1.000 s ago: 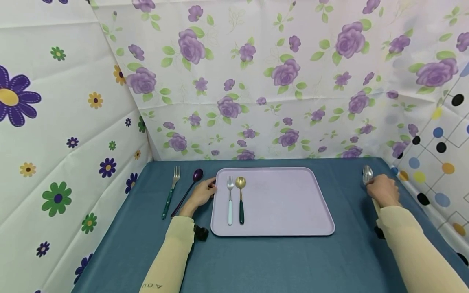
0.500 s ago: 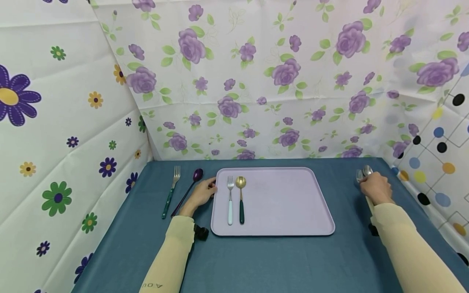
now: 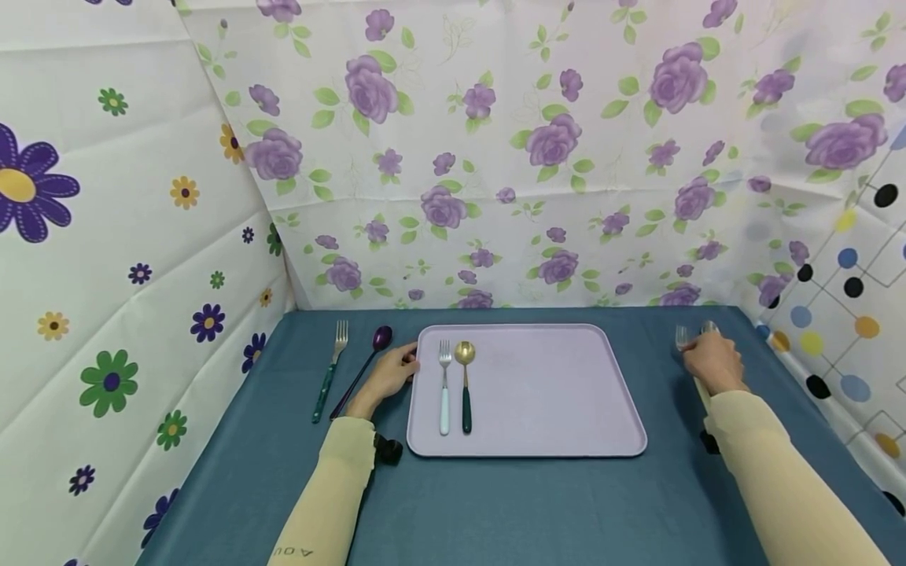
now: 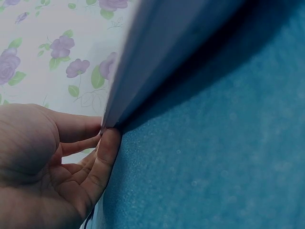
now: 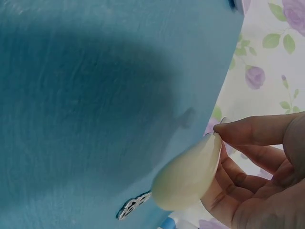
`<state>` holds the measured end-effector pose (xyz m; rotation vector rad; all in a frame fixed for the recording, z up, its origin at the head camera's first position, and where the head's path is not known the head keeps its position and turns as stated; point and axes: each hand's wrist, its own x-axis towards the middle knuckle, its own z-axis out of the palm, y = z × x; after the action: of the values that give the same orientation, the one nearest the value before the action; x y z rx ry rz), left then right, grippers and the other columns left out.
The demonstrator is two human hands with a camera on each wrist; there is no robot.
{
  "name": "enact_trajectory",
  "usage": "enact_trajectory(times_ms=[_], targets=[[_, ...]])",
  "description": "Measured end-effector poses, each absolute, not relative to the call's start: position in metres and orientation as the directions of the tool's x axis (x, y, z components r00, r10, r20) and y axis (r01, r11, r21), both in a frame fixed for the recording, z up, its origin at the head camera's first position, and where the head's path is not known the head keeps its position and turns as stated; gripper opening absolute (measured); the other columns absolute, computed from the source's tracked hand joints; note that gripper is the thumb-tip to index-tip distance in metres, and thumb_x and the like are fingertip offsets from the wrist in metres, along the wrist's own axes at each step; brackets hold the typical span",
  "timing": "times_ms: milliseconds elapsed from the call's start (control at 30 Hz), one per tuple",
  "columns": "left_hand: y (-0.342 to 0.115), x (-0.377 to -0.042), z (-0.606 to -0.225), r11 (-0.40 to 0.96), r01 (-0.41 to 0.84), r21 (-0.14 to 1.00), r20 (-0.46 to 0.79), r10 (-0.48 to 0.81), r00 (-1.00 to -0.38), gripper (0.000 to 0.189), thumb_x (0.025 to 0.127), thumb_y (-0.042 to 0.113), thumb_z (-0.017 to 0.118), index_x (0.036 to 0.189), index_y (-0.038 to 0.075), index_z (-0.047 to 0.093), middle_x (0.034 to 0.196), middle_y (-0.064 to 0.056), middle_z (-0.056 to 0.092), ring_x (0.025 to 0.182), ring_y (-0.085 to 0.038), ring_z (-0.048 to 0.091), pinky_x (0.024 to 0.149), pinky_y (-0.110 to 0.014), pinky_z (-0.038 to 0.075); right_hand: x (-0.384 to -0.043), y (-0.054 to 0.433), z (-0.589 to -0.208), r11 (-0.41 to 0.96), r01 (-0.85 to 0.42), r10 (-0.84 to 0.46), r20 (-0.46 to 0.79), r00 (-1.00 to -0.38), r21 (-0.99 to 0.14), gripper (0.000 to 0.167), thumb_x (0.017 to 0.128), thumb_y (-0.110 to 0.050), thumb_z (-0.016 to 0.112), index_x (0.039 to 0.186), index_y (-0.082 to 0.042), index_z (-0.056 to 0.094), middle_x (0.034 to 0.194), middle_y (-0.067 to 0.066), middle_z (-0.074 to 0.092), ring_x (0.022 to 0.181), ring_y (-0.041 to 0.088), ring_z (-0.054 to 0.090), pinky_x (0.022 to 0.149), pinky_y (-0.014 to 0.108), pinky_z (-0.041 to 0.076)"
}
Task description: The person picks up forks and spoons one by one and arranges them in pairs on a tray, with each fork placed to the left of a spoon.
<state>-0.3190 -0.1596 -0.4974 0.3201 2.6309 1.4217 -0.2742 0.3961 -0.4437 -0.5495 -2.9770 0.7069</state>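
At the lilac tray's (image 3: 548, 393) left rim, my left hand (image 3: 385, 373) pinches the edge between thumb and fingers, as the left wrist view shows closely. My right hand (image 3: 715, 363), right of the tray, holds a fork (image 3: 682, 338) with a cream handle (image 5: 188, 179). Its tines point away past the fingers, and its shadow falls on the cloth. Behind that hand lies a silver spoon (image 3: 710, 325), mostly hidden; an ornate silver handle (image 5: 133, 205) shows beneath the cream one. On the tray's left part lie a pale-handled fork (image 3: 444, 393) and a gold spoon (image 3: 465, 354) with green handle.
Left of the tray lie a green-handled fork (image 3: 329, 377) and a dark purple spoon (image 3: 381, 339), the latter beside the left wrist. Blue cloth (image 3: 510, 503) covers the table. Flower-patterned sheets (image 3: 495, 173) enclose it at the back and sides.
My right hand has moved left with the fork, whose tines now show apart from the spoon left behind. The left hand and the tray have stayed in place.
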Motion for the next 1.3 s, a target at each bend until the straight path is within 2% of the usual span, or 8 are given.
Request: enact_trajectory(times_ms=[167, 433, 667, 800, 967, 1300], targets=[[-0.161, -0.318, -0.497, 0.536, 0.122, 0.835, -0.017, 0.247, -0.969, 0.05, 0.106, 0.004, 0.054, 0.154, -0.006, 0.044, 0.108, -0.016, 0.062, 0.101, -0.027, 0.066, 0.087, -0.041, 0.059, -0.277, 0.39, -0.442, 0.844, 0.297, 0.317, -0.032, -0.948, -0.446, 0.038, 0.097, -0.013, 0.054, 0.122, 0.01, 0.071, 0.132, 0.043, 0.052, 0.105, 0.061, 0.056, 0.08, 0.067, 0.047], [-0.161, -0.318, -0.498, 0.525, 0.122, 0.843, -0.019, 0.255, -0.967, 0.051, 0.106, 0.003, 0.053, 0.155, -0.005, 0.043, 0.107, -0.016, 0.061, 0.101, -0.028, 0.065, 0.089, -0.042, 0.059, -0.28, 0.383, -0.441, 0.847, 0.255, 0.276, -0.024, -0.961, -0.466, 0.037, 0.096, -0.011, 0.052, 0.12, 0.008, 0.073, 0.13, 0.039, 0.058, 0.111, 0.061, 0.052, 0.082, 0.068, 0.046], [-0.161, -0.315, -0.496, 0.514, 0.172, 0.84, 0.031, 0.272, -0.962, 0.05, 0.104, 0.001, 0.052, 0.152, -0.009, 0.045, 0.102, -0.014, 0.061, 0.095, -0.023, 0.066, 0.083, -0.038, 0.06, -0.283, 0.376, -0.439, 0.833, 0.274, 0.277, -0.066, -0.959, -0.48, 0.039, 0.098, -0.012, 0.051, 0.125, 0.008, 0.071, 0.127, 0.038, 0.06, 0.101, 0.057, 0.059, 0.074, 0.062, 0.049], [-0.161, -0.317, -0.497, 0.515, 0.145, 0.845, 0.009, 0.259, -0.966, 0.05, 0.105, 0.002, 0.053, 0.154, -0.006, 0.045, 0.105, -0.015, 0.061, 0.099, -0.027, 0.066, 0.087, -0.042, 0.059, -0.284, 0.37, -0.44, 0.838, 0.263, 0.274, -0.048, -0.961, -0.479, 0.039, 0.096, -0.009, 0.049, 0.123, 0.008, 0.072, 0.127, 0.037, 0.062, 0.102, 0.055, 0.061, 0.073, 0.059, 0.05], [-0.16, -0.318, -0.498, 0.537, 0.138, 0.832, 0.001, 0.248, -0.969, 0.049, 0.105, 0.002, 0.053, 0.153, -0.007, 0.045, 0.104, -0.015, 0.061, 0.096, -0.025, 0.065, 0.084, -0.04, 0.059, -0.287, 0.365, -0.441, 0.844, 0.262, 0.271, -0.049, -0.961, -0.468, 0.038, 0.096, -0.007, 0.05, 0.124, 0.008, 0.072, 0.127, 0.036, 0.062, 0.105, 0.053, 0.061, 0.073, 0.055, 0.051], [-0.161, -0.318, -0.498, 0.54, 0.132, 0.832, -0.003, 0.242, -0.97, 0.05, 0.104, 0.004, 0.055, 0.153, -0.005, 0.046, 0.104, -0.013, 0.061, 0.094, -0.023, 0.065, 0.083, -0.039, 0.058, -0.289, 0.354, -0.439, 0.853, 0.241, 0.255, -0.033, -0.966, -0.462, 0.039, 0.093, -0.006, 0.051, 0.123, 0.006, 0.073, 0.126, 0.035, 0.063, 0.094, 0.045, 0.064, 0.065, 0.047, 0.051]])
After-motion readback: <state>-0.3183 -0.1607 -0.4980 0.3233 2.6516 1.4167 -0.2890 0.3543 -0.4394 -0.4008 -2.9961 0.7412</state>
